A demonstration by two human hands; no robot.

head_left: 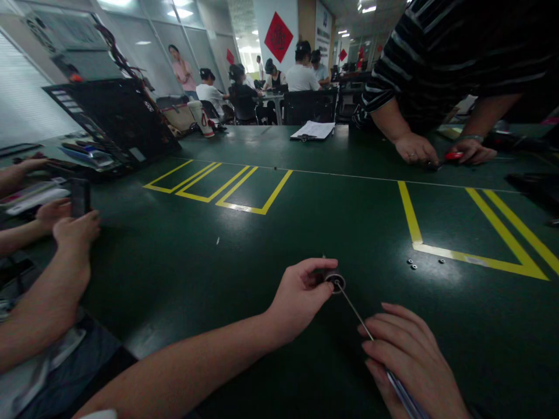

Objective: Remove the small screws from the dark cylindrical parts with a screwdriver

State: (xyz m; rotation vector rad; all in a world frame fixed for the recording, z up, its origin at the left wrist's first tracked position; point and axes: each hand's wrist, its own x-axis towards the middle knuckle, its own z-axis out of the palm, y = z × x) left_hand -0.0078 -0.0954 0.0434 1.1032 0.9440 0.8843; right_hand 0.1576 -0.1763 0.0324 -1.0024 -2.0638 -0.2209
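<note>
The open-ended metal cylinder (334,277) is pinched between thumb and fingers of the left hand (301,299), while a slim screwdriver (356,311) is gripped in the right hand (408,355) on the cylinder's near right, its tip hidden inside the bore. For good control, the shaft is best kept in line with whatever is engaged inside, with light, even pressure applied and the cylinder braced against twisting. The cylinder is held over the green counter (187,279), where three small nuts (414,267), lying to its right, should be left undisturbed.
</note>
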